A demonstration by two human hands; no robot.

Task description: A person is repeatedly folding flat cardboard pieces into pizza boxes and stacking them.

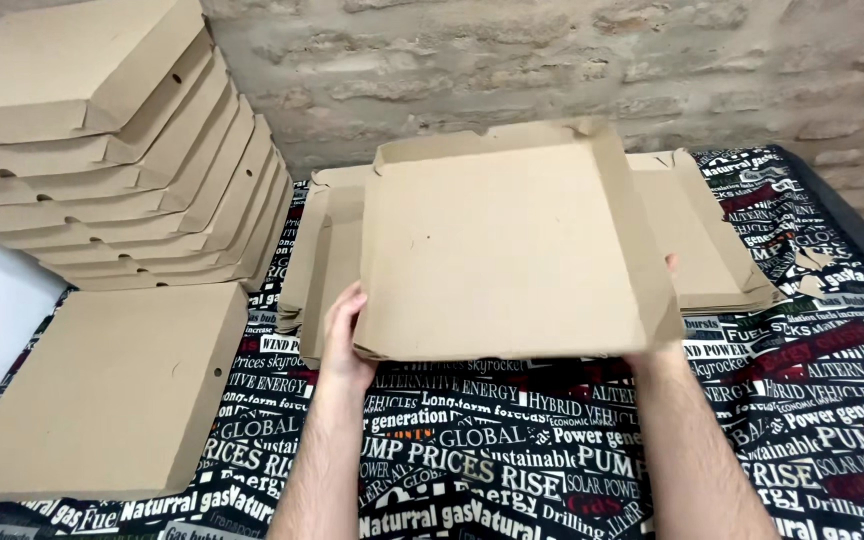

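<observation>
My forearms reach up from the bottom edge over the printed cloth [512, 470], black with white and red lettering, that covers the bench. My left hand [344, 335] is clamped on the near left corner of the half-folded cardboard box [507, 250], fingers curled up along its left edge. My right hand [660, 325] grips the near right corner of the same box; most of it is hidden behind the cardboard, with only a fingertip showing past the right edge. I hold the box raised and tilted, its flat bottom toward me and its side walls partly turned up. Left of the box, a closed flat box [102, 390] lies on the cloth. Just behind the held box sits a pile of unfolded cardboard blanks [712, 250]. Beyond and to its left leans a stack of finished boxes [112, 150], fanned out against the rough brick wall [552, 60].
</observation>
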